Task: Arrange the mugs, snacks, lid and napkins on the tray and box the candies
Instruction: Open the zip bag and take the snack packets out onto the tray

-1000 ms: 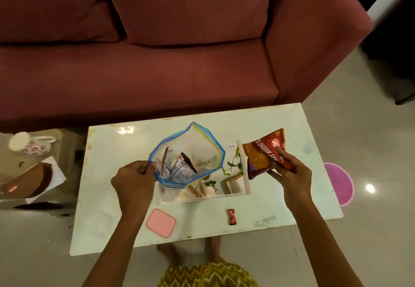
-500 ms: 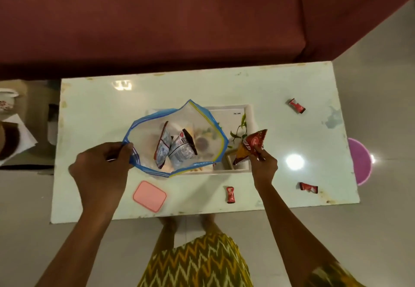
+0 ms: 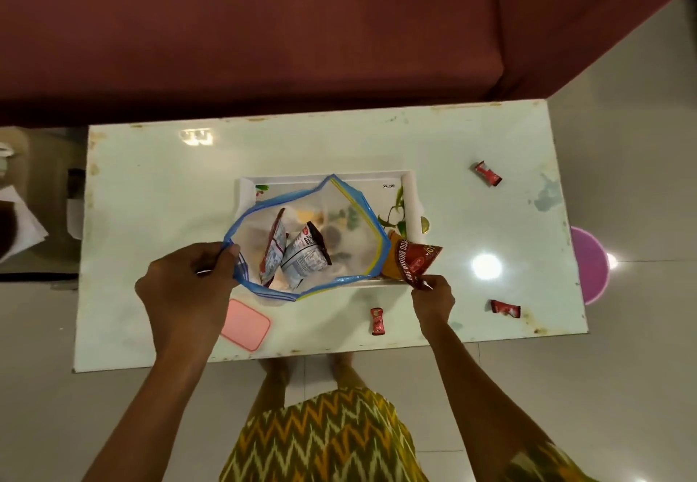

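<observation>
A clear zip bag (image 3: 341, 217) with a blue rim lies open over the white tray (image 3: 411, 195) in the middle of the table. Two snack packets (image 3: 298, 255) stand inside it. My left hand (image 3: 184, 285) grips the bag's left rim. My right hand (image 3: 433, 298) pinches the lower corner of a red snack packet (image 3: 409, 263) at the bag's right edge, over the tray's front right corner. A pink lid (image 3: 247, 325) lies near the table's front edge, partly under my left wrist. Three red candies lie on the table (image 3: 488, 174), (image 3: 377, 320), (image 3: 505, 308).
A dark red sofa (image 3: 301, 29) runs along the far side of the pale table (image 3: 151, 180). A purple round object (image 3: 590, 270) sits on the floor at the right. At the far left edge lie white papers (image 3: 22, 225) on a low surface.
The view has tilted down toward the table. My right hand has brought the red packet down to the bag's right edge and now pinches its lower corner. My left hand keeps hold of the bag rim.
</observation>
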